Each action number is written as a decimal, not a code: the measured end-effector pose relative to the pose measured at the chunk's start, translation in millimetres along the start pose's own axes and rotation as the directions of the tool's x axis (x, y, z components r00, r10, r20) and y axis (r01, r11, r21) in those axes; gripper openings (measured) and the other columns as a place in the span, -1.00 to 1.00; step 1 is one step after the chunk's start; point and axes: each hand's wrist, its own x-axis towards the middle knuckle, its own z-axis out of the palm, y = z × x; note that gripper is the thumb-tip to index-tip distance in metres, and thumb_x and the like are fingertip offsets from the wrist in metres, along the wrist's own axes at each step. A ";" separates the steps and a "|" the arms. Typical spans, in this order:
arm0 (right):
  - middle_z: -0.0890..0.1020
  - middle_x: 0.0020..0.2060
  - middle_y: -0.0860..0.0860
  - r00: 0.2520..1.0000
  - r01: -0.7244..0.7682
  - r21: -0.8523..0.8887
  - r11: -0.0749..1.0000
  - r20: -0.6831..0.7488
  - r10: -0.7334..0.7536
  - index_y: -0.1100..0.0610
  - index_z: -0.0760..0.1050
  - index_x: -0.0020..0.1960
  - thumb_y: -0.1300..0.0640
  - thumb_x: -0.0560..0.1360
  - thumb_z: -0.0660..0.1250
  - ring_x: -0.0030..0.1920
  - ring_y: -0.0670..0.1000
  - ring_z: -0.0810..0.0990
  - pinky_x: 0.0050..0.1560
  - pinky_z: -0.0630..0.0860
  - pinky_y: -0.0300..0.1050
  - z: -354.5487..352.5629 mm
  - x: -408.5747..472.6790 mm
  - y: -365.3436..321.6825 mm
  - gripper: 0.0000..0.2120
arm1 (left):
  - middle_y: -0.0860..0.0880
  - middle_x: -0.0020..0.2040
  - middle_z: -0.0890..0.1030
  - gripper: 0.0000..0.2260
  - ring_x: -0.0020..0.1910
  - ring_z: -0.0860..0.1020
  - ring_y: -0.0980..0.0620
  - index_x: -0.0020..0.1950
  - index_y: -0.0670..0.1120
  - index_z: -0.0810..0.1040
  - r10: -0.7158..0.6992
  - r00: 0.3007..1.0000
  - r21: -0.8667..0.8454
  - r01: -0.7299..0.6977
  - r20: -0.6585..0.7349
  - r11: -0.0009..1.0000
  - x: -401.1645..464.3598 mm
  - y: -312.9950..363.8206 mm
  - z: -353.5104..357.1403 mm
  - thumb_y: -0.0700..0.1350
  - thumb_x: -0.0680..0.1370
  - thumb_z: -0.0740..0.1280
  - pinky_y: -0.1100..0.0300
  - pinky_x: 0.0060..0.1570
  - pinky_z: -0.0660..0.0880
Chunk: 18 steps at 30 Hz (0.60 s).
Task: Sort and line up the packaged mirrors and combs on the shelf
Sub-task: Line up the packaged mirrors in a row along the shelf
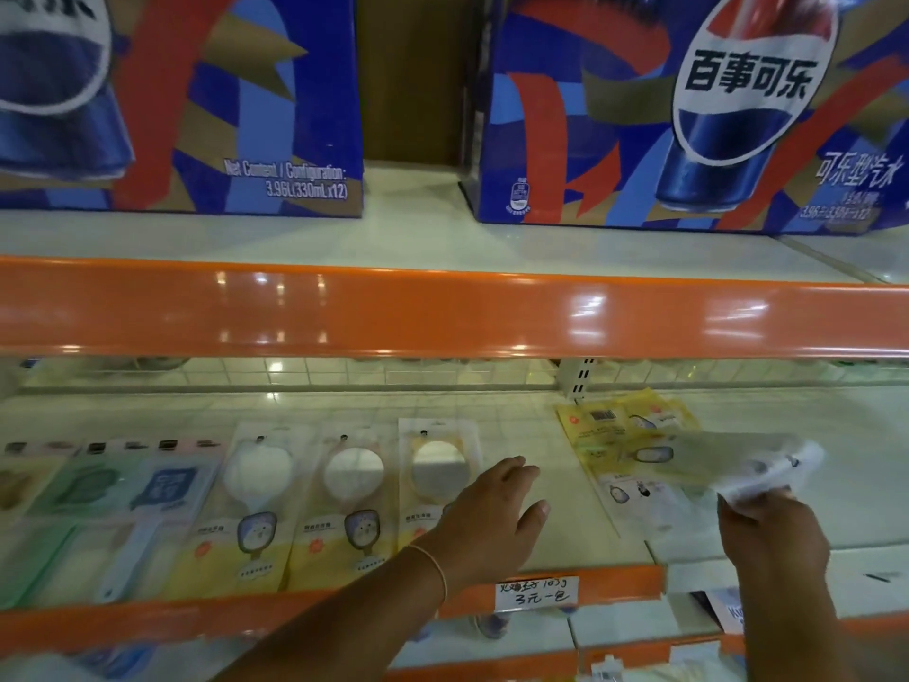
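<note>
Pinching a blurred packaged mirror (767,467) above the loose pile (634,450), the right hand (772,534) could drop it crooked, while the left hand (492,514), fingers spread over the shelf (551,435), may nudge the lined-up mirrors (438,479).

Shelf (536,435): smooth, pale, glossy board reflecting lamps; front rail (442,312) of glossy orange plastic or painted metal, which of the two cannot be told. Mirror packages (438,479): clear glossy plastic film over printed card. Cola cartons (688,115): printed cardboard, slight sheen. Price label (536,594): matt white paper, handwritten.
</note>
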 end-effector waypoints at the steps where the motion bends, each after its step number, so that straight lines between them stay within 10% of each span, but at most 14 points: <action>1: 0.63 -0.23 0.31 0.998 0.052 -0.090 0.995 0.030 -0.049 0.31 0.57 -0.20 -0.04 0.52 0.25 -0.20 0.28 0.59 -0.20 0.38 -0.11 3.2 -2.6 0.8 -0.60 | 0.04 0.54 0.14 -0.52 0.50 0.14 0.04 0.51 0.00 0.18 0.005 1.000 -0.002 -0.005 -0.007 1.000 -3.1 -3.1 -1.9 0.15 0.63 0.06 0.06 0.44 0.19; 4: 0.65 -0.25 0.26 0.994 0.037 -0.067 0.997 0.103 -0.030 0.21 0.56 -0.32 -0.06 0.44 0.42 -0.20 0.25 0.59 -0.18 0.44 -0.07 9.9 -17.4 -0.9 -0.66 | 0.01 0.54 0.16 -0.52 0.50 0.14 0.03 0.52 -0.03 0.18 0.003 1.000 -0.016 -0.004 -0.024 1.000 -13.1 -10.7 -8.7 0.12 0.64 0.07 0.14 0.44 0.14; 8: 0.63 -0.06 0.23 0.992 -0.107 0.261 0.959 0.095 0.085 0.32 0.51 0.07 0.01 0.34 0.54 -0.06 0.22 0.61 -0.04 0.55 -0.03 11.1 -41.0 -6.0 -0.52 | 0.00 0.52 0.19 -0.52 0.49 0.15 0.03 0.51 -0.04 0.19 -0.010 0.999 -0.025 0.009 -0.032 1.000 -24.2 -18.2 -13.1 0.11 0.63 0.08 0.14 0.43 0.15; 11: 0.59 0.15 0.14 0.953 -0.287 0.852 0.438 0.301 0.039 0.20 0.46 0.27 0.05 0.31 0.52 0.09 0.15 0.60 0.08 0.53 0.04 9.7 -52.6 -5.1 -0.41 | 0.00 0.52 0.20 -0.52 0.49 0.17 0.03 0.51 -0.03 0.19 -0.016 0.999 -0.035 0.015 -0.036 0.999 -28.1 -22.1 -12.9 0.12 0.63 0.09 0.12 0.43 0.17; 13: 0.59 0.23 0.12 0.896 -0.445 0.887 0.122 0.442 0.048 0.13 0.43 0.35 0.00 0.14 0.53 0.19 0.15 0.60 0.19 0.50 0.05 14.8 -55.1 -1.0 -0.20 | -0.01 0.51 0.21 -0.52 0.47 0.19 0.03 0.51 -0.03 0.20 -0.014 0.999 -0.030 0.013 -0.031 0.999 -29.5 -23.2 -11.6 0.12 0.63 0.10 0.14 0.42 0.18; 15: 0.60 0.22 0.05 0.926 -0.376 0.893 0.246 0.373 0.062 0.08 0.45 0.33 0.02 0.13 0.50 0.20 0.06 0.59 0.13 0.55 -0.10 21.6 -53.8 -3.7 -0.23 | -0.01 0.50 0.24 -0.52 0.44 0.25 0.02 0.50 -0.04 0.21 -0.008 1.000 -0.023 0.008 -0.027 1.000 -30.0 -23.5 -10.2 0.11 0.63 0.11 0.14 0.40 0.23; 18: 0.61 0.13 0.02 0.984 -0.046 0.711 0.702 0.152 -0.090 0.06 0.46 0.20 0.00 0.30 0.54 0.07 -0.01 0.63 -0.05 0.64 -0.08 25.4 -70.0 -3.0 -0.47 | -0.01 0.48 0.28 -0.54 0.42 0.27 0.02 0.49 -0.06 0.23 -0.002 1.000 -0.015 0.001 -0.029 1.000 -27.3 -23.9 -9.7 0.08 0.63 0.12 0.15 0.38 0.25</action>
